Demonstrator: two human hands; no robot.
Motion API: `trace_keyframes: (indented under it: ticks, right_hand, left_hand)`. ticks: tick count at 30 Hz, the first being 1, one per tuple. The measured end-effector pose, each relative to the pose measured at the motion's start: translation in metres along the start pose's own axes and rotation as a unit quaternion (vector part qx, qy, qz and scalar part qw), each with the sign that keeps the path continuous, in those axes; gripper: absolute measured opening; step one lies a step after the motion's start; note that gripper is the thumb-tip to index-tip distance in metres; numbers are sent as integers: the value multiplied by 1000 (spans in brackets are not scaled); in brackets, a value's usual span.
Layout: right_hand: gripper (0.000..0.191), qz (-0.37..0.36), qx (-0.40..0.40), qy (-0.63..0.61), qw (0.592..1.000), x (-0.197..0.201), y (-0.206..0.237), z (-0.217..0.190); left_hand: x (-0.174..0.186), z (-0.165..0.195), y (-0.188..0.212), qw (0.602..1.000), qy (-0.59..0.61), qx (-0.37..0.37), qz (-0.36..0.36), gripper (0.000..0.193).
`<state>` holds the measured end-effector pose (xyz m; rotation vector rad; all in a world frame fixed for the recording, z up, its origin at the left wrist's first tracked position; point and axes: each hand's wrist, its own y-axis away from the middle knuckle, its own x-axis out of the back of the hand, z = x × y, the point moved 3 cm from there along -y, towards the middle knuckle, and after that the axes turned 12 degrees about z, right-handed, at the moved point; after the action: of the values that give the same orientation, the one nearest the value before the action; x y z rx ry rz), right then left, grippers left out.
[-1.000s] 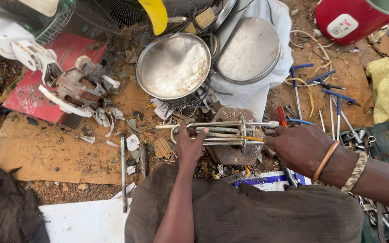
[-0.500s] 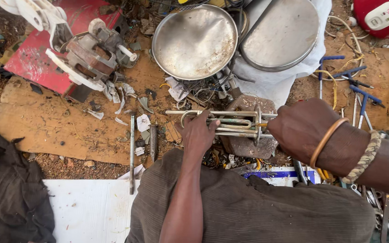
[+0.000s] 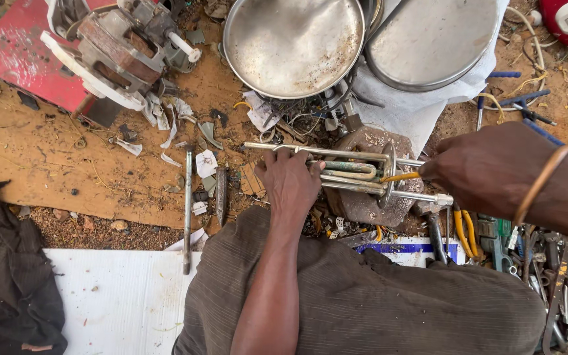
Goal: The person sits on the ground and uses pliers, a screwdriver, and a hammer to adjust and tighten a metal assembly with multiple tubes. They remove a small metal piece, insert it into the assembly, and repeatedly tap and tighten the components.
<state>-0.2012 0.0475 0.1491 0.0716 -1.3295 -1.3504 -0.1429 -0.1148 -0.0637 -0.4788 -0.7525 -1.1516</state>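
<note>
A metal heating element (image 3: 356,172) with long tubes and a round flange lies across a stone block (image 3: 369,204). My left hand (image 3: 289,179) grips its tubes at the left end and presses them down. To the right of the flange, my right hand (image 3: 494,172) holds a thin yellow-handled tool (image 3: 402,176), whose tip touches the flange. Bracelets circle my right wrist. My knee in brown cloth (image 3: 363,296) fills the foreground.
Two round metal pans (image 3: 294,46) (image 3: 435,39) lie at the top. An old motor (image 3: 119,49) rests on a red sheet (image 3: 14,59) upper left. Pliers and other tools (image 3: 468,230) lie at right. A metal rod (image 3: 187,210) lies on cardboard (image 3: 67,164).
The view has moved closer and lower over the heating element. My right hand has drawn back to the right end with the yellow tool; my left hand keeps its grip.
</note>
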Motion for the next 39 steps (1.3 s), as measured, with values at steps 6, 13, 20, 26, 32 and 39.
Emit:
trace_keyframes:
  ticks: [6,13,20,26,32,39]
  right_hand:
    - [30,-35,-27,66,997,-23,24,-6]
    - [27,36,35,48,998,-38,33,-24]
    - [41,42,20,16,999,-49,46,-15]
    - [62,31,9,29,999,-69,58,-19]
    - [65,-41,-18,-3,999,-74,60,-18]
    - [71,-31,9,22,999,-124,68,-9]
  left_hand:
    - [-1,5,-1,1000,-2,2,-11,40]
    - [-10,2,4,1000,-9,5,25,57]
    - [-34,-4,6,994,10,-111,-10,49]
    - [-37,1,4,991,-1,-108,-74,103]
    - [-31,3,5,991,3,-112,-67,133]
    - [-38,2,10,992,-10,-99,-79,124]
